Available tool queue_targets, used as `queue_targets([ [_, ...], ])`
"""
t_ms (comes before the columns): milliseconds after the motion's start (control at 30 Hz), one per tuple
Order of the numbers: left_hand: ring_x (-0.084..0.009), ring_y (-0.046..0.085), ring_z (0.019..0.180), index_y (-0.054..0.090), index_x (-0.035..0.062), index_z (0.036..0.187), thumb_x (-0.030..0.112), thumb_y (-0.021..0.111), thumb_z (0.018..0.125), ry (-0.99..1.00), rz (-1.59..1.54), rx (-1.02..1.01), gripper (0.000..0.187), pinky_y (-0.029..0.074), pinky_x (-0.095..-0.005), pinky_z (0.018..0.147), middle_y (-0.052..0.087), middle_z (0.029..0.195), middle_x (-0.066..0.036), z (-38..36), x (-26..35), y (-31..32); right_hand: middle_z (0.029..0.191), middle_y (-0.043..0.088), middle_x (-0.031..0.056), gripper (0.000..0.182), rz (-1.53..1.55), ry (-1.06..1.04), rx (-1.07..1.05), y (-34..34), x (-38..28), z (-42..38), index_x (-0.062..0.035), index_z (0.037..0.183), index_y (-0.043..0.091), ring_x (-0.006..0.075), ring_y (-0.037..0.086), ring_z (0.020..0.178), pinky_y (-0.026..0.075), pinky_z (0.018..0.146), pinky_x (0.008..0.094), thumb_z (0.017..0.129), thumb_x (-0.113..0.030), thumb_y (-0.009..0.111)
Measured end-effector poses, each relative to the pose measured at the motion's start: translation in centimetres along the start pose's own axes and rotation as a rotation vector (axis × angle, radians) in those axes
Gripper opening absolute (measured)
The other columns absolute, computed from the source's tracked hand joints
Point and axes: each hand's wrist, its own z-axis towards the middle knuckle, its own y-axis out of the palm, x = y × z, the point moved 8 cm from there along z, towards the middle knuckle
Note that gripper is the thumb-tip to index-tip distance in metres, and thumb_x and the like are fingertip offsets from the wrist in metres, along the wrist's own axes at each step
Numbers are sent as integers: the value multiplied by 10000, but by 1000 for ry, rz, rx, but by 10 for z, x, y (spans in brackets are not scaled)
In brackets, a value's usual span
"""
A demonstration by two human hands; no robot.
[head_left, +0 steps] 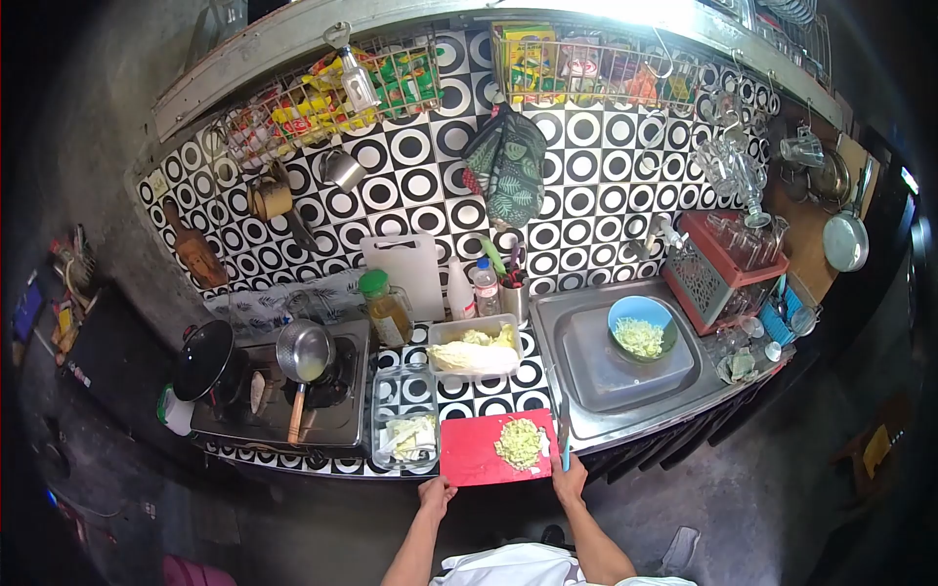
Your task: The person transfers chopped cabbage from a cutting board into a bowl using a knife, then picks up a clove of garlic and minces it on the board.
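Note:
A red cutting board (474,451) lies at the counter's front edge with a pile of chopped pale green cabbage (520,444) on its right half. My left hand (436,496) is closed on the board's lower left corner. At the right edge, my right hand (569,481) is closed around a knife (566,457) with a light blue handle, its blade pointing away from me, and also grips the board's side. Left of the board is a clear container (405,451) with pale leaf pieces in it. Behind the board, another plastic container (475,367) holds larger cabbage pieces.
A blue bowl (640,304) of shredded cabbage sits in the steel sink (576,391) at the right. To the left, a saucepan (305,350) stands on the stove (357,376). A green-lidded jug (389,317) and bottles line the back. Wire baskets (596,73) hang above.

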Motion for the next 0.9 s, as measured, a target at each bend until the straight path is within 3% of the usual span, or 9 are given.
queue_targets([
  [67, -171, 571, 572, 567, -1, 854, -10, 603, 780, -63, -26, -50, 83, 479, -261, 504, 600, 825, -98, -1, -1, -1, 754, 650, 171, 354, 35, -52, 16, -1, 4, 1, 15, 984, 642, 237, 637, 705, 482, 697, 357, 791, -278, 685],
  [200, -163, 578, 649, 551, 9, 928, 15, 617, 821, -14, 24, -135, 125, 485, -264, 565, 605, 852, -85, 0, 2, 3, 783, 658, 170, 338, 12, -60, -13, -5, 4, -2, 16, 997, 640, 241, 639, 719, 483, 708, 352, 789, -246, 688],
  [267, -154, 578, 741, 528, 22, 993, 23, 618, 839, -72, 17, -280, 178, 485, -265, 625, 606, 885, -69, 0, -1, 11, 811, 662, 170, 313, 16, -127, -12, -9, -1, -5, 11, 1003, 640, 232, 641, 742, 483, 720, 344, 785, -207, 692],
  [433, -153, 578, 809, 528, 31, 1013, 3, 609, 835, -64, 91, -347, 198, 480, -269, 689, 603, 930, -71, -1, 5, 16, 803, 661, 147, 300, 49, -114, -32, -18, 0, -13, 0, 1012, 638, 163, 616, 732, 480, 707, 323, 781, -183, 694],
  [600, -173, 591, 872, 517, 36, 1079, -5, 580, 850, -14, 108, -400, 241, 476, -296, 747, 603, 998, -80, -3, 0, 18, 740, 639, 140, 287, 88, -145, 30, -35, -7, -27, 11, 975, 628, 155, 571, 658, 466, 640, 328, 766, -176, 691],
  [733, -182, 592, 937, 491, 19, 1131, -9, 568, 857, -16, 67, -458, 286, 470, -317, 805, 597, 1056, -95, -18, 9, 29, 763, 652, 128, 287, 68, -102, 71, -45, -3, -35, 3, 991, 634, 145, 573, 680, 469, 662, 319, 772, -172, 696],
  [900, -221, 573, 1033, 443, -15, 1185, -16, 540, 863, -23, 47, -525, 337, 449, -347, 899, 567, 1134, -126, -36, 23, 59, 747, 639, 63, 280, 93, -77, 139, -70, -8, -46, 3, 999, 636, 105, 544, 686, 459, 658, 289, 787, -170, 694],
])
